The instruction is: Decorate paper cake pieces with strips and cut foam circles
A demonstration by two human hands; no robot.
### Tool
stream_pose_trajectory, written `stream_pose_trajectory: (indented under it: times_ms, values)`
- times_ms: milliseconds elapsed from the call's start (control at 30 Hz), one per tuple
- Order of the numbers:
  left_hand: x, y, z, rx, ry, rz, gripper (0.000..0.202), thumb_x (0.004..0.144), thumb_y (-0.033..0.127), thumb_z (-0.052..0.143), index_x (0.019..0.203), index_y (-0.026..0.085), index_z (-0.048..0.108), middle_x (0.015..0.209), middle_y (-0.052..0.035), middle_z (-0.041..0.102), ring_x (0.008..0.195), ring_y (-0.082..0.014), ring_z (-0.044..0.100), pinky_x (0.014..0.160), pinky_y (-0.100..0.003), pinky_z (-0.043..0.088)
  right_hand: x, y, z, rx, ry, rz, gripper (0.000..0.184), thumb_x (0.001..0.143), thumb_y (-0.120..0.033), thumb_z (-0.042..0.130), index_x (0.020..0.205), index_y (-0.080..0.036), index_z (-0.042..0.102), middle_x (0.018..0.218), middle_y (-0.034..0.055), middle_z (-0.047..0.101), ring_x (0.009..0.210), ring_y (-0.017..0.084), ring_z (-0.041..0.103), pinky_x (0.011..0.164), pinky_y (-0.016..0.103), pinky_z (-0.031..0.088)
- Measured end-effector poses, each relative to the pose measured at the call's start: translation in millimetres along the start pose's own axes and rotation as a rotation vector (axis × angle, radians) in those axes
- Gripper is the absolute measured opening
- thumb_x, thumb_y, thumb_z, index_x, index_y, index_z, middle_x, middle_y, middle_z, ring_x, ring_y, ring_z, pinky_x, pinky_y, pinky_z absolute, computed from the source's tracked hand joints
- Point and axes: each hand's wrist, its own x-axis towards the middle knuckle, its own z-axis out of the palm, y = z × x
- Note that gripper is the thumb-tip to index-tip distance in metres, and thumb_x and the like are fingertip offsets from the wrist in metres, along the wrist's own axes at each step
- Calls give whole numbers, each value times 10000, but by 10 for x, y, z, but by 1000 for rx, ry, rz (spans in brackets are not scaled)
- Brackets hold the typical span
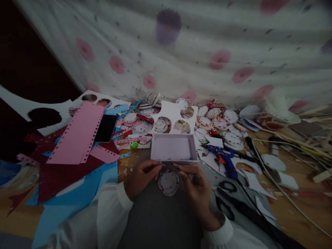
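My right hand (195,186) grips slim dark metal tweezers (190,173) between thumb and fingers, their tips pointing left. At those tips, the thumb and index finger of my left hand (145,176) are pinched together; whatever sits between them is too small to make out. Just below and between both hands is a round white disc (168,183) with red and blue dots around its rim. Directly beyond my fingers stands a shallow white box (173,147), with small coloured bits along its near inside edge.
Pink punched sheets (77,133), a black phone (105,128) and blue sheets (75,200) lie left. Dotted discs (220,122) are heaped behind. A blue glue gun (225,160), black-handled scissors (225,197) and a white cable (275,186) lie right. A flowered curtain (181,58) hangs behind.
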Motion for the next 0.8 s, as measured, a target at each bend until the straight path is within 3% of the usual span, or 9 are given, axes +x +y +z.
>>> stream_pose_trajectory:
  times_ms: [333,500,667,800]
  values:
    - [13,-5,-23,42,5,-8,285,801,451,667,798,169,702,487,45,532,392,-65,397,370,-182,296,7,-24,20,28,28,-35,25,823,-235,703,816,-230,726,806,35,759,754,205,695,651,328,537]
    - [-19,20,-29,97,-48,36,235,829,380,646,796,163,729,491,24,565,410,-73,451,375,-174,328,79,-52,-56,48,57,-27,27,828,-236,698,823,-223,720,809,43,751,758,192,693,625,298,535]
    - [-69,175,-86,198,56,226,218,859,330,619,802,161,744,499,14,589,410,-78,477,387,-176,362,226,29,-193,90,206,7,80,822,-283,711,827,-205,692,834,56,755,790,199,707,665,314,539]
    - [96,347,-189,516,208,471,159,875,277,619,821,165,718,597,9,634,490,-91,531,469,-192,416,332,101,-259,107,322,38,158,785,-341,740,811,-195,687,815,56,755,778,205,708,701,342,543]
